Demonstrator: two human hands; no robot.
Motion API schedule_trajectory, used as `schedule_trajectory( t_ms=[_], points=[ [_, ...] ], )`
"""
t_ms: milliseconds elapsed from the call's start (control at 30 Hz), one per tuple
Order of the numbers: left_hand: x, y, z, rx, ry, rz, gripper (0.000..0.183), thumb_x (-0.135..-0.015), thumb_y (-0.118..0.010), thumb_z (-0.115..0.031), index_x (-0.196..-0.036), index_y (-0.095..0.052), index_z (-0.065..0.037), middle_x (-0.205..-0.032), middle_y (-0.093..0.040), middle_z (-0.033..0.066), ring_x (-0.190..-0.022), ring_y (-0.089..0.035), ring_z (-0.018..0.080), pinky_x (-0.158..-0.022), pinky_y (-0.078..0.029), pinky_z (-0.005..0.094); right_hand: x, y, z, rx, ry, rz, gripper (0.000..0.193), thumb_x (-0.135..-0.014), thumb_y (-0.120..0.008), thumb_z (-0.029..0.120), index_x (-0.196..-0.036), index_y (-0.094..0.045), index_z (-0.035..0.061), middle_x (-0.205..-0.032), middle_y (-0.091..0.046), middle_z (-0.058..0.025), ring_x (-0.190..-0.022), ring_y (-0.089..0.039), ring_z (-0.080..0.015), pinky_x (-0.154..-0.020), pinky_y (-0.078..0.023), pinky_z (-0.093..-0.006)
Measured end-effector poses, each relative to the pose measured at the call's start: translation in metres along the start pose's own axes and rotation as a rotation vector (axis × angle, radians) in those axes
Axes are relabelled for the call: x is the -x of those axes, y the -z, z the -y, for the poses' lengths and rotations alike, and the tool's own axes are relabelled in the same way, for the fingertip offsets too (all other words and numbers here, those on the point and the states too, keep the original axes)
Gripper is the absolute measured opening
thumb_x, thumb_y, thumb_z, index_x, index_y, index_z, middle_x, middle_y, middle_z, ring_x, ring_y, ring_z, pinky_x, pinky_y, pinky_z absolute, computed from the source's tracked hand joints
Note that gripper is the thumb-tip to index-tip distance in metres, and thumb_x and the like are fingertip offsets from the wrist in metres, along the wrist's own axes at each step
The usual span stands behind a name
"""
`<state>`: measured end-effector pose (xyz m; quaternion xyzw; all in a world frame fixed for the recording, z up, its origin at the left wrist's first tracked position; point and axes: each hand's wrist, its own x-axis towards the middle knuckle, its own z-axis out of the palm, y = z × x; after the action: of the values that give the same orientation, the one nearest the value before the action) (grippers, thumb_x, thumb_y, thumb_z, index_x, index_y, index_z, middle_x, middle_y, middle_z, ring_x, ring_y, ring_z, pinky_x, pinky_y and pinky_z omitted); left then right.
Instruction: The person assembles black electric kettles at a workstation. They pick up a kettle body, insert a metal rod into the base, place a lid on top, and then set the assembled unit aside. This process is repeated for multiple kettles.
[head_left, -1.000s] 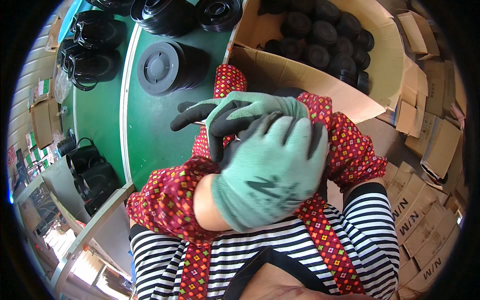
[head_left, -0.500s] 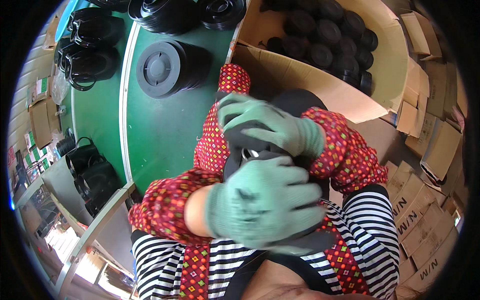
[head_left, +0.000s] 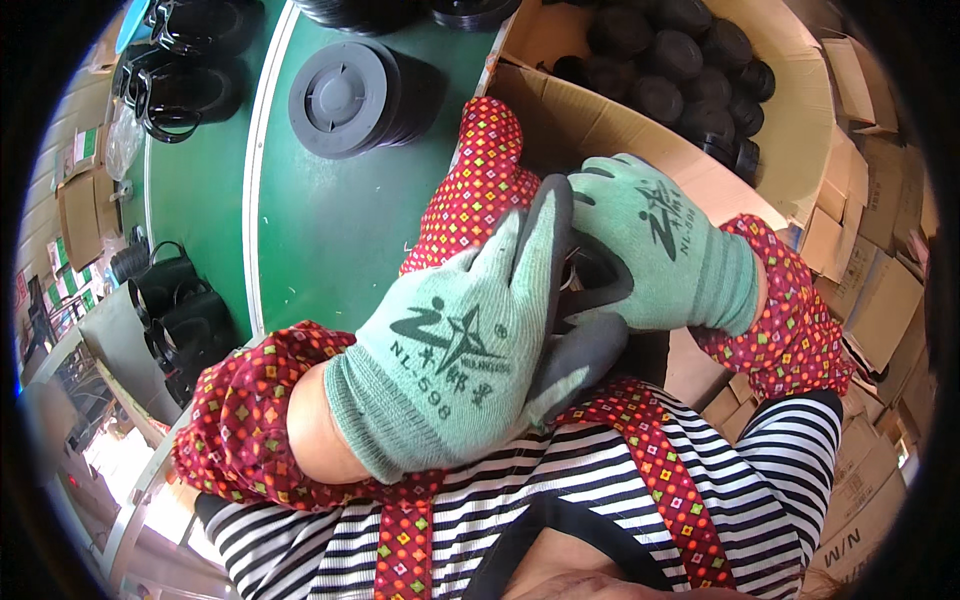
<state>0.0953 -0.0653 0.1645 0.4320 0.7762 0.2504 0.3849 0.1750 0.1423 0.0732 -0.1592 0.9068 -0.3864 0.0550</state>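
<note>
Both hands wear pale green knit gloves with dark grey palms, and they meet in front of my chest. My left hand [head_left: 460, 345] is cupped, its fingers pointing away from me and its thumb toward the right hand. My right hand [head_left: 650, 245] is curled, its fingers bent inward against the left. Between them a small dark piece with a shiny edge [head_left: 574, 270] shows. The gloves hide most of it, so its kind cannot be told.
On the green worktable [head_left: 330, 230] lies a stack of black round discs [head_left: 340, 98]. Glossy black handled pots [head_left: 195, 85] stand at the far left. An open carton [head_left: 600, 120] at the far right holds several black round parts [head_left: 675, 55]. Flattened cardboard [head_left: 865, 280] lies at the right.
My left hand has turned so its fingers point away from me instead of across to the right. The right hand has shifted right. The whole view has moved slightly.
</note>
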Motion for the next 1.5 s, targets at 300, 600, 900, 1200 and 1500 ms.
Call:
schedule_trajectory(
  t_ms=[300, 600, 900, 1200, 1500],
  points=[
    [-0.068, 0.011, 0.097, -0.193, -0.376, 0.229, 0.065, -0.073, -0.084, -0.022, -0.133, -0.065, -0.005, -0.102, -0.074, 0.0171, -0.088, -0.073, 0.0399, -0.078, -0.059, 0.0446, 0.028, 0.007, 0.059, 0.268, -0.404, -0.024, 0.074, -0.082, -0.078, 0.030, -0.150, -0.058, 0.0081, -0.096, -0.057, -0.0089, -0.086, -0.058, -0.0297, -0.076, -0.047, -0.0454],
    [-0.098, -0.023, 0.141, -0.043, -0.704, -0.028, 0.046, -0.080, -0.077, -0.034, -0.113, -0.070, -0.003, -0.090, -0.071, 0.0173, -0.080, -0.070, 0.0419, -0.070, -0.056, 0.0467, 0.023, 0.010, 0.088, 0.494, -0.490, 0.079, 0.063, -0.091, -0.072, 0.026, -0.150, -0.059, 0.0088, -0.092, -0.055, -0.0085, -0.081, -0.061, -0.0265, -0.073, -0.049, -0.0418],
    [-0.025, -0.014, 0.145, -0.083, -0.450, -0.564, 0.032, -0.081, -0.084, -0.022, -0.108, -0.075, -0.008, -0.094, -0.075, 0.0136, -0.082, -0.072, 0.0362, -0.072, -0.058, 0.0413, 0.053, -0.003, 0.081, 0.407, -0.081, -0.369, 0.079, -0.075, -0.084, 0.039, -0.146, -0.063, 0.0132, -0.153, -0.054, -0.0178, -0.142, -0.047, -0.0420, -0.123, -0.025, -0.0640],
    [0.095, -0.075, 0.290, -0.461, 0.195, -0.749, 0.022, -0.089, -0.081, -0.030, -0.102, -0.077, -0.012, -0.092, -0.076, 0.0105, -0.083, -0.074, 0.0342, -0.072, -0.058, 0.0435, 0.060, -0.062, 0.048, -0.045, -0.021, -0.500, 0.061, -0.072, -0.092, 0.021, -0.124, -0.069, 0.0014, -0.124, -0.066, -0.0164, -0.118, -0.063, -0.0362, -0.105, -0.050, -0.0464],
    [0.144, -0.068, 0.173, 0.181, -0.288, -0.688, 0.109, -0.065, -0.098, -0.027, -0.156, -0.043, -0.005, -0.162, -0.040, 0.0271, -0.152, -0.038, 0.0428, -0.124, -0.032, 0.0508, -0.009, -0.053, 0.062, -1.414, -0.372, -0.817, 0.057, -0.112, -0.049, 0.046, -0.145, -0.060, 0.0008, -0.146, -0.063, -0.0143, -0.128, -0.063, -0.0266, -0.110, -0.051, -0.0407]
  ],
)
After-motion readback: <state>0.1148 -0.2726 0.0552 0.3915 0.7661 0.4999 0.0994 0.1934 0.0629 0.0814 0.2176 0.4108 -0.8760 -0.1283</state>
